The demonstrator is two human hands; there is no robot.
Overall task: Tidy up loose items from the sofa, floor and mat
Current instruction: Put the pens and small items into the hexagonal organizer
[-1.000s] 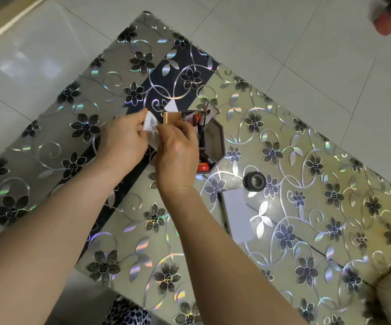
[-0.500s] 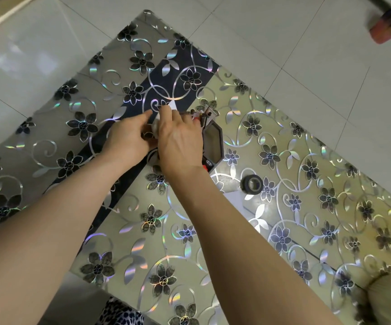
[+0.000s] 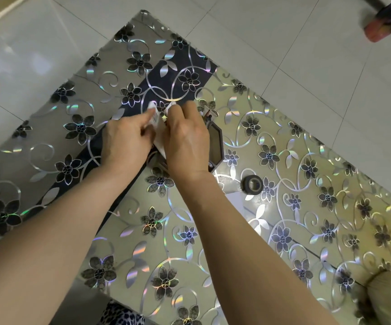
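White packet point(image 3: 157, 124) now upright between hands.

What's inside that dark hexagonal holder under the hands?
Mostly hidden: both hands, left hand and right hand, hold white packets over the hexagonal holder. Only its bare right compartment and some pen-like tips show.

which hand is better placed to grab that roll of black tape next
Right. The right hand is nearer the tape roll; the left hand lies farther across. Both hold white packets.

Tape roll point(image 3: 253, 184) rests on floral table point(image 3: 307, 207).
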